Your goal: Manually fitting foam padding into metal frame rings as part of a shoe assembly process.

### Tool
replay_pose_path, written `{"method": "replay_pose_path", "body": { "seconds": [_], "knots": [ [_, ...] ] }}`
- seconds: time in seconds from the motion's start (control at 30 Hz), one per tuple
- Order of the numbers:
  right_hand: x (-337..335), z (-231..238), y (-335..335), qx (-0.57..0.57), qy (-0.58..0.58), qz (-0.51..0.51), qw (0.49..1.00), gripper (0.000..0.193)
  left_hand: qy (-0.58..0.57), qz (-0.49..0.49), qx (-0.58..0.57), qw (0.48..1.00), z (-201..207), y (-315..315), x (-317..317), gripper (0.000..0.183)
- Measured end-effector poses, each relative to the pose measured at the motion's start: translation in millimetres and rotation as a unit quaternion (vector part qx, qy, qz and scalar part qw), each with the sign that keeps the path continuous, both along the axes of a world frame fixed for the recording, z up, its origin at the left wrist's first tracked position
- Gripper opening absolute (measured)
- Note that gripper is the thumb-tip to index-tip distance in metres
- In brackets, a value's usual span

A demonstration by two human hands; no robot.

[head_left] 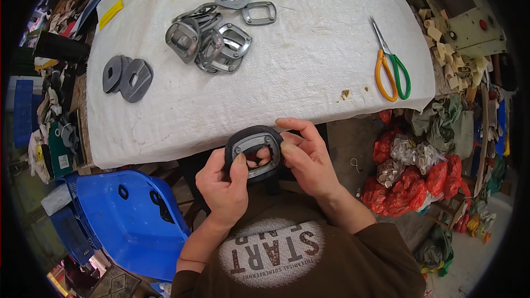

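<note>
Both hands are at a rounded metal frame, like a buckle, wrapped round its outside in dark soft material (254, 130). It is held close to my body, just off the table's near edge. My left hand (223, 185) grips its left side, the thumb pressed on the metal face. At the right rim, my right hand (309, 160) has its thumb against the edge and its index finger raised above; some of its fingers are hidden behind. Fingertips show through the frame's opening. Farther off on the table lies a heap of similar bare metal frames (236, 41).
Grey slotted pads (137, 80) lie at the table's left, with a yellow strip (111, 14) beyond. Scissors (389, 66) with orange and green handles lie at right. A blue tub (127, 215) holding black rings stands lower left; red plastic bags (406, 190) sit lower right.
</note>
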State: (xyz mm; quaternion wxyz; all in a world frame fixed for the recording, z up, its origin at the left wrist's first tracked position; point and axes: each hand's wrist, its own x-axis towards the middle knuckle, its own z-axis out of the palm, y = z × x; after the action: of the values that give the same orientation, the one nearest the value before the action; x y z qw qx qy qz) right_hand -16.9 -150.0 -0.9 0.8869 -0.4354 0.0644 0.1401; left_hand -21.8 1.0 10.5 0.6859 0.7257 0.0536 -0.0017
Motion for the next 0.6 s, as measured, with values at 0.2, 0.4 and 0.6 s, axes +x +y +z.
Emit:
{"method": "replay_pose_path", "body": {
  "seconds": [0.2,0.4,0.6],
  "knots": [
    [-1.5,-3.5,5.1,0.080,0.044,0.013,0.996,0.042,0.029,0.012,-0.047,0.998,1.8,1.4,1.6,0.012],
    [-2.4,-2.9,8.5,0.115,0.053,0.025,0.992,0.045,0.053,0.004,-0.096,0.994,-1.7,1.2,0.7,0.013],
    [-1.7,-7.3,4.5,0.161,0.056,0.040,0.985,0.048,0.048,-0.004,-0.110,0.993,-2.7,-1.3,0.8,0.012]
  ]
}}
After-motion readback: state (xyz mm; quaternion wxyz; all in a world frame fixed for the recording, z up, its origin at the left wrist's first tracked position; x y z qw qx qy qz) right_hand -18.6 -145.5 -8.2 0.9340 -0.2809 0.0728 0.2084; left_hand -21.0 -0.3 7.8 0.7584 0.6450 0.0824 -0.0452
